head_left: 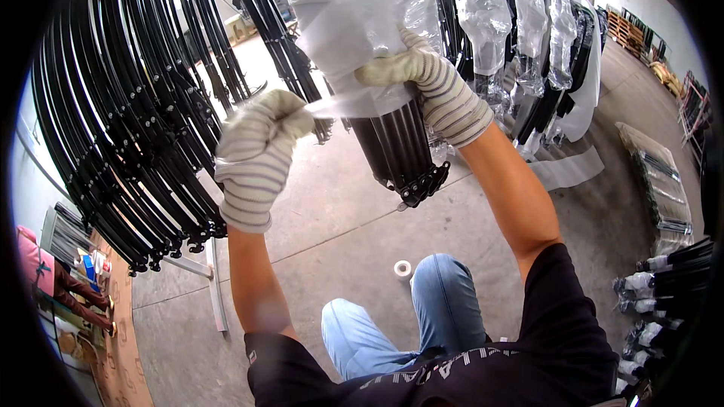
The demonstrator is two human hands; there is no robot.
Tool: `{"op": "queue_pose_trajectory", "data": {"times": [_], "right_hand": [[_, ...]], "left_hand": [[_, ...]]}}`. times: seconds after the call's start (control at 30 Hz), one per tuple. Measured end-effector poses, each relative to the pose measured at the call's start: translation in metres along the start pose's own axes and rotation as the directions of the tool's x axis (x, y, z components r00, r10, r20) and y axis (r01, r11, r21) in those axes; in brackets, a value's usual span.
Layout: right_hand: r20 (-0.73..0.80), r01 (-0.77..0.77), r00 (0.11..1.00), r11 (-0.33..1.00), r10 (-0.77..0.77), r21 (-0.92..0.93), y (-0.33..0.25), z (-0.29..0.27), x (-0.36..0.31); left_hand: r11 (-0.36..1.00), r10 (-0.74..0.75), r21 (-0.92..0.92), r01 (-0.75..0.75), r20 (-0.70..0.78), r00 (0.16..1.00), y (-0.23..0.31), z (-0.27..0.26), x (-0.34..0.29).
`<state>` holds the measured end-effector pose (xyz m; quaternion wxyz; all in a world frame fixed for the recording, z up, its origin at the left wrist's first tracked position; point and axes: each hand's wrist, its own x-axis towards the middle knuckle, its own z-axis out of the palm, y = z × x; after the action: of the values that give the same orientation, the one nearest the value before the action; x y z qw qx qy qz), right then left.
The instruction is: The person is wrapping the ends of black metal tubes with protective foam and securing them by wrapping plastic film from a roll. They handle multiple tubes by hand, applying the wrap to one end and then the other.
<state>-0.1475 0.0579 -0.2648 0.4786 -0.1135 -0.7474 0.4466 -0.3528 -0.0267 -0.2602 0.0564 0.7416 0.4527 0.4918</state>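
A bundle of black metal tubes (388, 143) hangs upright in front of me, its upper part wrapped in white translucent foam sheet (332, 22). My left hand (260, 151), in a striped knit glove, pinches a loose end of that sheet, pulled out to the left of the bundle; the hand is slightly blurred. Gloved the same way, my right hand (437, 87) grips the wrapped bundle from its right side, thumb across the front over the foam. Its other fingertips are partly hidden. Joint fittings (422, 185) show at the bundle's bare lower end.
Many black tube frames (128, 120) hang in a row at left. More bundles wrapped in clear plastic (483, 15) hang at right. A white tape roll (403, 269) lies on the floor by my knee. A foam strip (569, 169) and wrapped stacks (656, 181) lie at right. Another person (68, 286) is far left.
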Motion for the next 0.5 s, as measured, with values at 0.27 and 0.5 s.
{"op": "queue_pose_trajectory", "data": {"times": [0.27,0.5], "right_hand": [[-0.132,-0.284,0.93,0.9,0.343,0.332,0.036,0.006,0.02],[-0.269,-0.212,0.937,0.975,0.222,0.065,-0.029,0.039,-0.009]], "left_hand": [[0.96,-0.265,-0.064,0.274,0.123,0.956,-0.023,0.021,0.066],[0.932,0.177,0.323,-0.165,-0.008,0.984,-0.066,0.025,0.109]]}}
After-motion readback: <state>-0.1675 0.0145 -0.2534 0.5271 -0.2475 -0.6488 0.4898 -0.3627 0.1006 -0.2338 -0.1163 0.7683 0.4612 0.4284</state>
